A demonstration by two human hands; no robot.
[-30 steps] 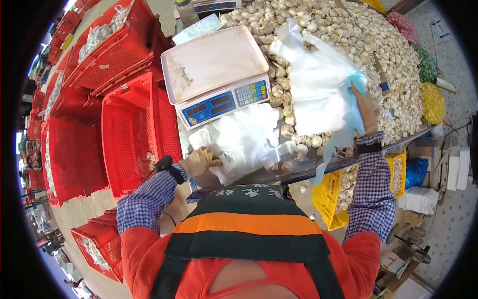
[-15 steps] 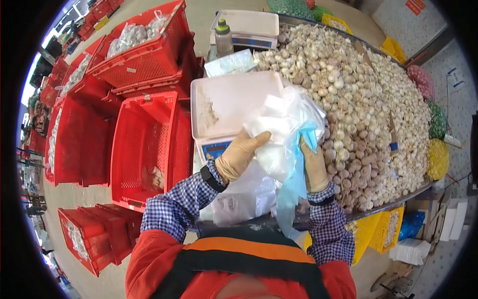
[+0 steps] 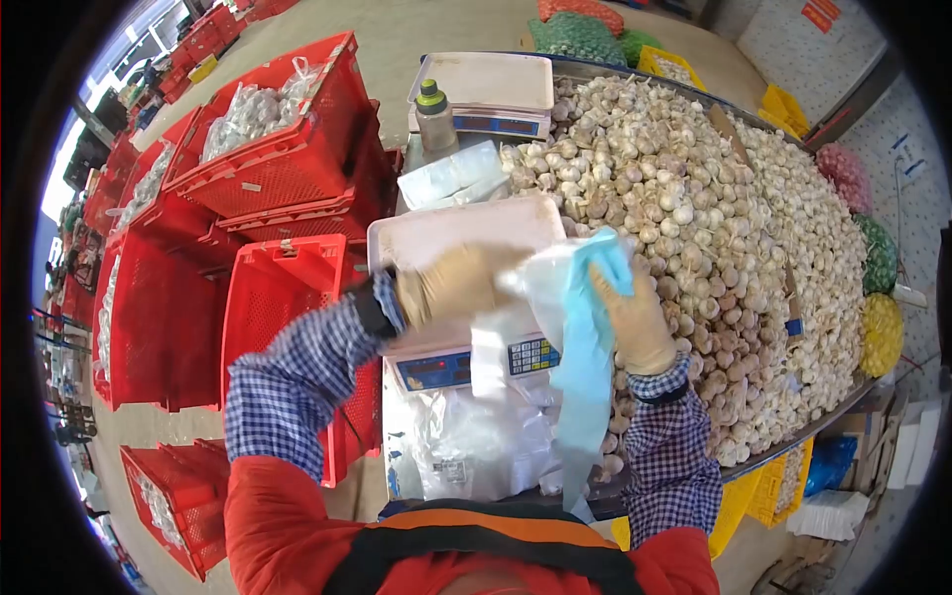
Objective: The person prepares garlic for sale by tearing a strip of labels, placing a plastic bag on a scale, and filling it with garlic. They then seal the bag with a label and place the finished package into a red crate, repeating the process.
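Note:
My left hand (image 3: 458, 283), gloved and blurred by motion, is over the pan of the near scale (image 3: 466, 218), its fingers closed at the left end of a white plastic bag (image 3: 543, 283). My right hand (image 3: 633, 315), also gloved, grips a light blue strip (image 3: 585, 347) together with the bag's right side. The strip hangs down to the table's front edge. Beyond my right hand lies a big heap of garlic (image 3: 694, 218). Clear plastic bags (image 3: 476, 441) lie below the scale's display.
Red crates (image 3: 268, 149) stand at the left, some holding bagged goods. At the back are a second scale (image 3: 486, 84), a bottle (image 3: 434, 117) and a folded white packet (image 3: 451, 177). Yellow crates (image 3: 778, 486) are below the table's right side.
My left hand has moved left, pulling the white bag's end away from my right hand. The bunched plastic is now stretched between them, and more of the scale's keypad shows.

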